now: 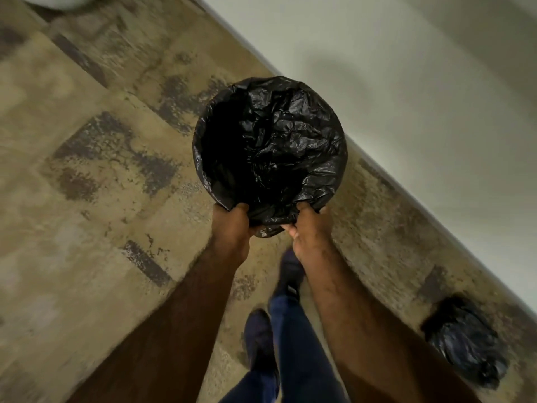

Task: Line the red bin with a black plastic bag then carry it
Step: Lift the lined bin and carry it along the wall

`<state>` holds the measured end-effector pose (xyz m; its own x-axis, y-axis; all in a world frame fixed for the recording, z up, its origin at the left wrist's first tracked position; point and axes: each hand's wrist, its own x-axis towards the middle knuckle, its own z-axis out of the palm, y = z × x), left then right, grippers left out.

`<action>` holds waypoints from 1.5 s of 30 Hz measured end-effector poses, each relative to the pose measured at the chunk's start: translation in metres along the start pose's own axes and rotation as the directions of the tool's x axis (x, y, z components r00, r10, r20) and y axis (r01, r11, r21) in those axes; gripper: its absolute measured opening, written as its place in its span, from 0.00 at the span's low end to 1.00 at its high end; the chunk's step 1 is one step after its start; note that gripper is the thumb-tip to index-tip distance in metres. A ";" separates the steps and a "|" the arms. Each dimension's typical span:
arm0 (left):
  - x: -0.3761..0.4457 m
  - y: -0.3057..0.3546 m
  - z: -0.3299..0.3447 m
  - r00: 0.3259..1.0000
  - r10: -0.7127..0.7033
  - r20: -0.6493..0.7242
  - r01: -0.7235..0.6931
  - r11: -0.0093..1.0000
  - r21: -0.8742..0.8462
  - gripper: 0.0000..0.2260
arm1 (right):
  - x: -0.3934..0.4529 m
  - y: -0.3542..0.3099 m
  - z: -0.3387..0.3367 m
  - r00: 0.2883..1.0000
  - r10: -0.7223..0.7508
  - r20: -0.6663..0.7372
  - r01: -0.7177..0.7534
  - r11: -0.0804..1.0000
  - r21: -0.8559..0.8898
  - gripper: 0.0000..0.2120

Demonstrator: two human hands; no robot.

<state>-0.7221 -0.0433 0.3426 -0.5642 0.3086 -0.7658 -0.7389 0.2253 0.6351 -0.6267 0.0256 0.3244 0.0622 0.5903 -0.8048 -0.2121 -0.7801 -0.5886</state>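
Head view: the bin (263, 229) hangs straight out in front of the person, mouth up toward the camera, its long axis running down toward the floor (87, 184). The black plastic bag (270, 141) covers it fully, folded over the rim all round, so no red shows; only a pale sliver of rim peeks out at the near edge. Both hands hold that near edge, with the whole bin lying beyond them on the far side. The left hand (232, 225) is curled closed over the bag and rim at near left; the right hand (309, 228) is curled closed over them at near right, with its thumb tucked under. The two grips sit close together, neither nearer than the other.

The lining looks done, and the carrying seems under way, given the motion blur and the feet (261, 338) mid-stride below. A wall (421, 97) runs diagonally along the right, close to the bin's far right edge; a second black bag (465, 341) lies on the floor at its foot, near right. To the left, the floor offers open room.
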 end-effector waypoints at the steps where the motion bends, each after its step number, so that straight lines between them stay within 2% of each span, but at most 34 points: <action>1: 0.006 0.009 0.002 1.000 0.009 -0.009 -0.009 1.000 -0.017 0.17 | 0.004 -0.002 0.013 1.000 -0.001 0.010 0.001 1.000 -0.026 0.09; 5: 0.045 0.050 0.008 0.999 0.020 -0.044 -0.024 0.996 -0.088 0.16 | 0.027 -0.012 0.073 0.999 -0.023 0.047 0.028 0.995 -0.098 0.08; 15: 0.168 0.147 0.039 0.993 -0.050 -0.111 0.030 0.985 -0.170 0.17 | 0.096 -0.047 0.221 0.993 0.014 0.120 0.006 0.986 -0.165 0.13; 22: 0.236 0.216 0.043 0.987 -0.003 -0.160 -0.034 0.973 -0.229 0.15 | 0.124 -0.056 0.319 0.980 0.002 0.199 0.040 0.977 -0.208 0.11; 25: 0.271 0.245 0.040 0.989 0.020 -0.148 -0.055 0.970 -0.237 0.15 | 0.138 -0.057 0.362 0.976 0.012 0.219 0.031 0.981 -0.192 0.15; 28: 0.314 0.277 0.040 0.991 0.018 -0.131 -0.046 0.977 -0.209 0.17 | 0.162 -0.056 0.409 0.980 0.021 0.195 0.023 0.974 -0.223 0.12; 31: 0.364 0.314 0.039 0.995 0.041 -0.088 -0.055 0.984 -0.171 0.18 | 0.190 -0.053 0.465 0.975 0.073 0.210 -0.020 0.969 -0.246 0.17; 34: 0.415 0.352 0.034 0.995 0.047 -0.090 -0.059 0.989 -0.137 0.15 | 0.209 -0.048 0.524 0.956 0.096 0.278 -0.031 0.972 -0.232 0.19; 39: 0.489 0.408 0.028 0.999 -0.014 -0.034 0.007 0.981 -0.193 0.10 | 0.237 -0.055 0.611 0.925 0.098 0.368 -0.021 0.978 -0.208 0.19; 45: 0.548 0.452 0.041 1.000 -0.023 -0.021 0.017 0.976 -0.218 0.16 | 0.269 -0.074 0.686 0.911 0.131 0.392 -0.025 0.965 -0.263 0.19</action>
<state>-1.3505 0.2657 0.2139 -0.5551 0.2838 -0.7819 -0.8111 0.0236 0.5844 -1.2635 0.3844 0.2039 -0.3535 0.5169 -0.7796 0.0501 -0.8218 -0.5676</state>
